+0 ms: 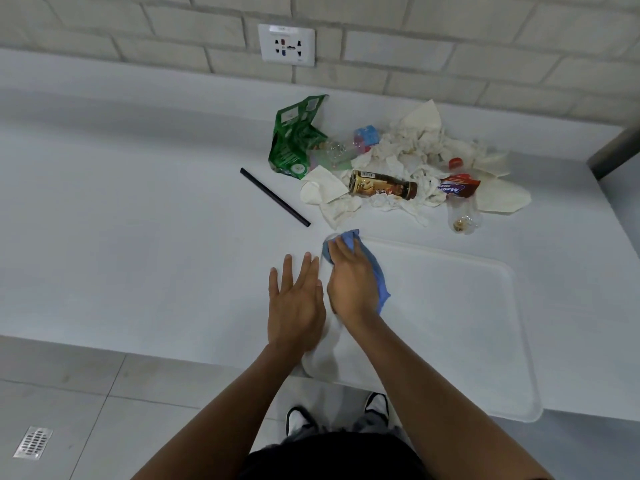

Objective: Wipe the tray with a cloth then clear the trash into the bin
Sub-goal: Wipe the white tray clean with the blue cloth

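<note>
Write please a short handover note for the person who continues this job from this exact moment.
Right hand: presses the blue cloth on the tray's far-left corner.
Left hand: flat and empty, at the tray's left edge.
Tray: white, on the counter, near edge overhanging; no trash on it.
Trash pile: on the counter behind the tray, black straw to its left.
Done: wiping is under way.
Left: finish wiping, then bin all trash. No bin is in view.

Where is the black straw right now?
In the head view, the black straw lies diagonally on the counter, left of the trash pile, just below the green wrapper and beyond the tray.
</note>
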{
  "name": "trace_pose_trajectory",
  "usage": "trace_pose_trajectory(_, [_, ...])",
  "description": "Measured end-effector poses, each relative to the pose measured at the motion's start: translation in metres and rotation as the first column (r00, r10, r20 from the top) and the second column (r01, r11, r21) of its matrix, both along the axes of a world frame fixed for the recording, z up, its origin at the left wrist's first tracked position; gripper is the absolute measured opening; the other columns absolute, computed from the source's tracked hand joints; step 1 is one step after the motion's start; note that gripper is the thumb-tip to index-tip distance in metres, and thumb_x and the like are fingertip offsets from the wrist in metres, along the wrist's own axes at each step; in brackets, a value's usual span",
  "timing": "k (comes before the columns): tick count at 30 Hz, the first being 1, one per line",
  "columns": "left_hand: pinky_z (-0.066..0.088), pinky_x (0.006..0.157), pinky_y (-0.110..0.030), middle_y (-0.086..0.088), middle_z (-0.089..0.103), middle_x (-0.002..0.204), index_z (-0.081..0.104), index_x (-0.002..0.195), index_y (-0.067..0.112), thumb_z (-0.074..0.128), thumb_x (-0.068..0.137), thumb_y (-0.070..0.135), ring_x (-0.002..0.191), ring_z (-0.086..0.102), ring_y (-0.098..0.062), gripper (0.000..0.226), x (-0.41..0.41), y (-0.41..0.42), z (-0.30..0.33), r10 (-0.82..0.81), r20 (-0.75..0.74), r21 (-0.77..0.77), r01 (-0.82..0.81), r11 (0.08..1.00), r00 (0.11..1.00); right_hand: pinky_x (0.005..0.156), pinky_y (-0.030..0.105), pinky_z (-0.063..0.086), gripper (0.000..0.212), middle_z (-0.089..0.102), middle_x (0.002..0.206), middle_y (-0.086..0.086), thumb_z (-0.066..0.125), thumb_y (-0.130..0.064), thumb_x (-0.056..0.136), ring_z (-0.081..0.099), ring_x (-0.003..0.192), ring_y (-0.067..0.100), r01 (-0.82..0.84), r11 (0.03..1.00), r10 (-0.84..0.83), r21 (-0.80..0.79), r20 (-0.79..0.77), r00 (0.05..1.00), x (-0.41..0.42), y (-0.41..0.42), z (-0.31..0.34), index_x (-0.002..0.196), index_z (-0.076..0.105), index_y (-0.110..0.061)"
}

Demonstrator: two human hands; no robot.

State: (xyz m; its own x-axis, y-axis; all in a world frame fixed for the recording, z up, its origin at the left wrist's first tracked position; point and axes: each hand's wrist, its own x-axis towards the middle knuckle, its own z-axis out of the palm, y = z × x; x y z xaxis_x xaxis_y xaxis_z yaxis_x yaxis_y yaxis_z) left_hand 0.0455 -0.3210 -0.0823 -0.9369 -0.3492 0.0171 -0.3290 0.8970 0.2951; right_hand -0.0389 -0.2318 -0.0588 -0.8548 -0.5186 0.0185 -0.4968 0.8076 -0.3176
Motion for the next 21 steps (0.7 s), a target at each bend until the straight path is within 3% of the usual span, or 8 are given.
trace_pose_trajectory(3, [-0.006,0.124,-0.043,0.005,0.021,0.165,0.023,0.157,0.025,0.016,0.106,0.032,0.155,0.005,-0.022,0.052,0.0,0.0,-0.001,0.009,-0.024,0.023,-0.008,1.0,1.0,0.121,0.031,0.013,0.053,0.036,0.155,0.005,0.047,-0.01,0.096,0.024,0.147,0.021,0.011,0.989,-0.016,-0.15,-0.03,0.999,0.004,0.006,-0.001,0.148,0.038,-0.01])
trace_pose_trajectory(5, [-0.004,0.124,-0.043,0.005,0.022,0.165,0.024,0.157,0.025,0.017,0.106,0.032,0.155,0.005,-0.022,0.052,0.0,0.0,-0.001,0.021,-0.025,0.035,-0.02,0.999,0.999,0.121,0.034,0.019,0.052,0.044,0.15,0.007,0.049,-0.001,0.091,0.031,0.144,0.023,-0.023,0.988,0.018,-0.153,-0.03,0.999,0.013,0.012,0.003,0.142,0.047,-0.009])
trace_pose_trajectory(12, [0.002,0.125,-0.048,0.001,0.024,0.164,0.028,0.156,0.02,0.022,0.105,0.028,0.154,0.009,-0.027,0.052,0.001,-0.003,-0.003,-0.027,-0.019,0.029,0.027,0.999,0.999,0.12,0.034,0.021,0.048,0.044,0.149,0.013,0.055,-0.001,0.093,0.037,0.142,0.029,-0.085,0.968,0.096,-0.234,0.038,0.995,0.051,0.042,-0.013,0.14,0.046,0.001])
trace_pose_trajectory(14, [0.002,0.125,-0.048,0.0,0.024,0.164,0.028,0.156,0.019,0.021,0.106,0.028,0.154,0.01,-0.027,0.052,0.002,-0.003,-0.002,-0.029,-0.011,0.02,0.029,0.999,1.0,0.12,0.035,0.021,0.053,0.043,0.15,0.006,0.054,0.003,0.089,0.034,0.143,0.024,-0.103,0.966,0.104,-0.236,-0.01,0.995,0.062,0.055,-0.017,0.141,0.049,-0.006])
trace_pose_trajectory(16, [0.002,0.125,-0.047,0.001,0.024,0.164,0.028,0.156,0.02,0.017,0.106,0.032,0.154,0.01,-0.027,0.053,0.001,-0.002,-0.001,-0.019,-0.003,0.02,0.019,1.0,1.0,0.119,0.026,0.018,0.057,0.044,0.149,0.006,0.054,0.007,0.083,0.036,0.141,0.025,-0.109,0.965,0.111,-0.237,-0.004,0.994,0.072,0.066,-0.018,0.139,0.052,-0.007])
trace_pose_trajectory(18, [0.005,0.125,-0.048,0.001,0.027,0.163,0.029,0.155,0.021,0.016,0.105,0.033,0.153,0.013,-0.027,0.053,0.001,-0.002,-0.001,-0.006,-0.005,0.024,0.006,1.0,1.0,0.11,0.025,0.031,0.056,0.059,0.133,0.016,0.06,0.012,0.07,0.055,0.124,0.036,-0.097,0.955,0.11,-0.281,0.03,0.994,0.076,0.078,-0.02,0.126,0.061,0.003])
trace_pose_trajectory(19, [0.008,0.125,-0.048,0.001,0.029,0.162,0.031,0.155,0.021,0.018,0.105,0.032,0.153,0.015,-0.027,0.052,0.0,-0.001,-0.001,-0.001,-0.012,0.027,0.002,1.0,1.0,0.103,0.031,0.041,0.055,0.065,0.123,0.015,0.061,0.013,0.065,0.062,0.111,0.038,-0.079,0.954,0.088,-0.287,0.018,0.996,0.076,0.084,-0.019,0.119,0.065,0.003])
trace_pose_trajectory(21, [0.009,0.125,-0.049,0.0,0.032,0.161,0.034,0.153,0.02,0.023,0.106,0.031,0.152,0.018,-0.028,0.05,0.001,-0.001,-0.001,0.008,-0.025,0.042,-0.007,0.999,1.0,0.088,0.039,0.052,0.055,0.068,0.114,0.01,0.061,0.017,0.062,0.063,0.097,0.033,-0.015,0.96,0.01,-0.279,-0.021,1.0,0.074,0.097,-0.013,0.113,0.068,-0.001])
